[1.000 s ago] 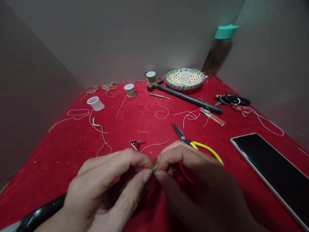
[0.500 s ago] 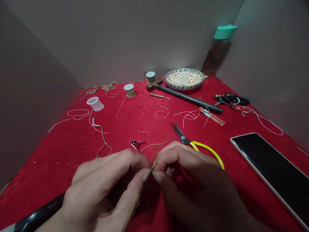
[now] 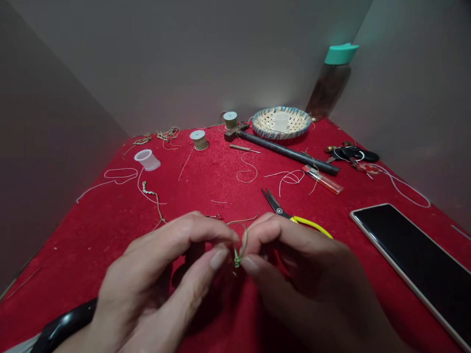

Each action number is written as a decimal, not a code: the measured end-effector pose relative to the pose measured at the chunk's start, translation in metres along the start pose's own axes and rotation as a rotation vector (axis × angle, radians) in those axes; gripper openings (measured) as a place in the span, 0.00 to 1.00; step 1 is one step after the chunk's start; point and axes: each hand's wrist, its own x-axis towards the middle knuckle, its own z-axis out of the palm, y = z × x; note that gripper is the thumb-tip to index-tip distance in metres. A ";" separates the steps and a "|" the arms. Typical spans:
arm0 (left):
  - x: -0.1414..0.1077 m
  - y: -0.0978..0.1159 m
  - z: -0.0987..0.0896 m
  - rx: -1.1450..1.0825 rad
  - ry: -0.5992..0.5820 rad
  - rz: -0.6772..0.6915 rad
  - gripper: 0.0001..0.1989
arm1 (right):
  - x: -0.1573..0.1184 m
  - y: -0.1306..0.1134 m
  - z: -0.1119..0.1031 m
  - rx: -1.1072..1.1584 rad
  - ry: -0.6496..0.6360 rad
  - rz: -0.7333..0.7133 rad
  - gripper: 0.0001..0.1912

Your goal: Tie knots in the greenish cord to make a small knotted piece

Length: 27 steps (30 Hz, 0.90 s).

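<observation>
Between my fingertips is a small green knotted cord [image 3: 237, 261], with a loop of thin strand rising above its knot. My right hand [image 3: 294, 264] pinches it between thumb and forefinger. From the other side, my left hand [image 3: 172, 264] has its thumb and forefinger tips at the cord, with a small gap between them; the fingers are bent. Just beyond my right hand lie scissors [image 3: 280, 211] with yellow handles, partly covered by that hand. A small metal clip [image 3: 214, 216] shows behind my left forefinger, mostly hidden.
Red cloth covers the table. Farther back are thread spools [image 3: 199, 140], a hammer [image 3: 287, 150], an awl [image 3: 244, 148], a woven basket [image 3: 263, 131], a lighter [image 3: 324, 180] and a bottle [image 3: 329, 88]. A phone [image 3: 412, 255] lies right; an empty spool [image 3: 147, 160] and loose cords lie left.
My left thumb and forefinger have parted a little, and the green knot now shows between my hands. My left hand has risen slightly and covers more of the metal clip.
</observation>
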 end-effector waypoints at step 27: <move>0.012 0.000 -0.002 -0.499 -0.259 -0.289 0.06 | -0.002 -0.002 -0.003 -0.028 -0.037 0.037 0.07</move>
